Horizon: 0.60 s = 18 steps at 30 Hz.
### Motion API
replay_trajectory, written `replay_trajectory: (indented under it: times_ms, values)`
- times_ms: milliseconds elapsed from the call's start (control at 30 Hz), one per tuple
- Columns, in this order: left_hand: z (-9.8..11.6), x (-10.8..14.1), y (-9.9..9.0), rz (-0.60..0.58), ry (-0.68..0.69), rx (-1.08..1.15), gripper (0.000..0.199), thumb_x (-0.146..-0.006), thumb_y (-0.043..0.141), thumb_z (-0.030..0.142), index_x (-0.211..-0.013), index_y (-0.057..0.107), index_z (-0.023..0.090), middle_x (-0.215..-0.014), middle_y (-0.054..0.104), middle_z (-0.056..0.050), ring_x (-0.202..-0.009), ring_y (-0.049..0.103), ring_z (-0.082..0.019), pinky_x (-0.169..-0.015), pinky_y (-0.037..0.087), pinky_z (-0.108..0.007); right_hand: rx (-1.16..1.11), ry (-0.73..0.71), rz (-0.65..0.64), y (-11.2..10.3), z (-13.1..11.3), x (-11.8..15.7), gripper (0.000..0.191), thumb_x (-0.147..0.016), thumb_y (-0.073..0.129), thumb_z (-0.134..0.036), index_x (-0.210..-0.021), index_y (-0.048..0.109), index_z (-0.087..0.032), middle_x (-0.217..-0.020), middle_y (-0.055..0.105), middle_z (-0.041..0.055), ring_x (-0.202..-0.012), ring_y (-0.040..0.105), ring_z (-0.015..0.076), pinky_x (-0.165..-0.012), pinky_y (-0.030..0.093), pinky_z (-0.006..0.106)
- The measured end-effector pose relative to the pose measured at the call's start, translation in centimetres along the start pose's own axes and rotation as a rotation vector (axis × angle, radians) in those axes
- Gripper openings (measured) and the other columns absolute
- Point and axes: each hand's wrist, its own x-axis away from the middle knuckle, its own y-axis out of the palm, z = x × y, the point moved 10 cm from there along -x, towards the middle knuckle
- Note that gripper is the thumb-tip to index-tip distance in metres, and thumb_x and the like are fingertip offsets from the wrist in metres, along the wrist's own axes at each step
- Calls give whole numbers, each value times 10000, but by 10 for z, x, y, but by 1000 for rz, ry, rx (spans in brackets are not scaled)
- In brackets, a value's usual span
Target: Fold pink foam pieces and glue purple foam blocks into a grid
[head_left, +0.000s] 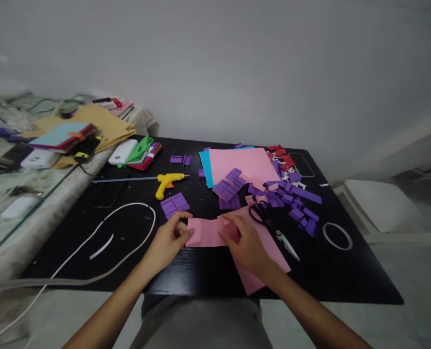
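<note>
A creased pink paper strip is stretched between my two hands near the front of the black table. Its left end is pinched by my left hand. At the other end, my right hand grips the folded part, with its fingers partly hidden by the paper. Under my right hand lies a larger pink sheet. Black-handled scissors rest partly on that sheet. Purple folded pieces sit just behind my left hand, and more purple panels lie behind the strip.
A yellow glue gun lies left of centre, and a white cable loops across the left side. Pink and blue sheets lie at the back. Purple scraps, red scraps and a clear ring are on the right.
</note>
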Motion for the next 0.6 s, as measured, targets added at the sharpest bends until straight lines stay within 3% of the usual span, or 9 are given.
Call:
replay_trajectory:
  times_ms: [133, 267, 400, 500, 600]
  values:
    - [-11, 8, 4, 16, 16, -221, 277, -935, 607, 339, -1186, 579, 225, -680, 608, 59, -592, 615, -154, -626, 481, -278, 254, -40, 10, 19, 1, 19, 424, -960, 636, -280, -1380, 626, -227, -1322, 629, 184, -1217, 643, 347, -1040, 556, 597]
    - [0, 8, 2, 79, 72, -339, 285, -920, 608, 309, -1190, 583, 222, -774, 691, 5, -663, 678, -186, -671, 526, -313, 505, -137, 24, 26, -22, 26, 514, -1027, 551, -298, -1526, 513, -185, -1626, 413, 233, -1504, 412, 424, -1165, 420, 690]
    - [4, 8, 3, 85, 98, -388, 268, -932, 595, 301, -1186, 601, 215, -792, 700, -6, -661, 686, -191, -658, 537, -312, 519, -329, -174, 55, -52, 36, 643, -1075, 474, -320, -1667, 274, -168, -1730, 288, 186, -1635, 191, 353, -1276, 312, 644]
    - [4, 10, 2, 93, 118, -431, 260, -944, 592, 293, -1191, 606, 212, -795, 693, -5, -668, 688, -193, -660, 542, -310, 473, -387, -320, 76, -59, 44, 714, -1074, 494, -419, -1672, 248, -118, -1720, 321, 178, -1633, 205, 340, -1292, 315, 611]
    - [6, 15, 1, 113, 159, -550, 256, -977, 577, 305, -1206, 632, 206, -889, 701, -38, -723, 691, -200, -701, 553, -328, 470, -370, -366, 85, -52, 45, 653, -1086, 467, -382, -1656, 296, -112, -1689, 392, 160, -1613, 274, 328, -1289, 324, 606]
